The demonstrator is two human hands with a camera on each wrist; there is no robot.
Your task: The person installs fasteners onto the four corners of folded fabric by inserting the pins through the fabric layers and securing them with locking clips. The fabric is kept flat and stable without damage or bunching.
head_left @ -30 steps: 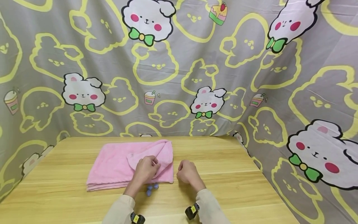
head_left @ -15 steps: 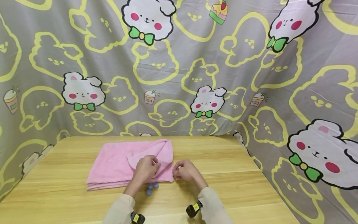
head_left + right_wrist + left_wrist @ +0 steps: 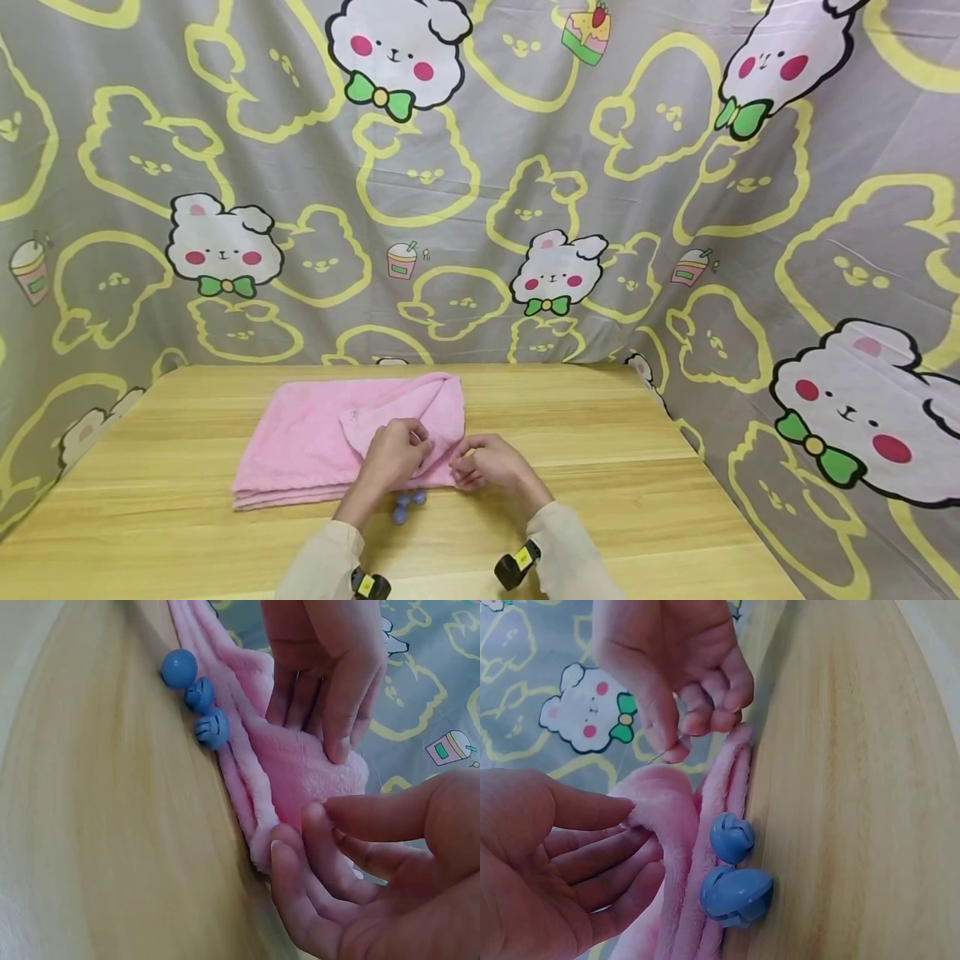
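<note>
Pink plush makes up the folded cloth, lying on the wooden bench, one corner turned back on top. The left hand pinches that turned-back part between thumb and forefinger, its other fingers lying behind the fabric in the wrist view. The right hand, by the cloth's near right corner, has thumb and forefinger pressed together on a thin needle that points toward the raised fold; whether it touches the fabric I cannot tell. Blue plastic knobs sit on the bench along the cloth's near edge. Behind hangs a grey curtain printed with white rabbits and yellow outlines.
</note>
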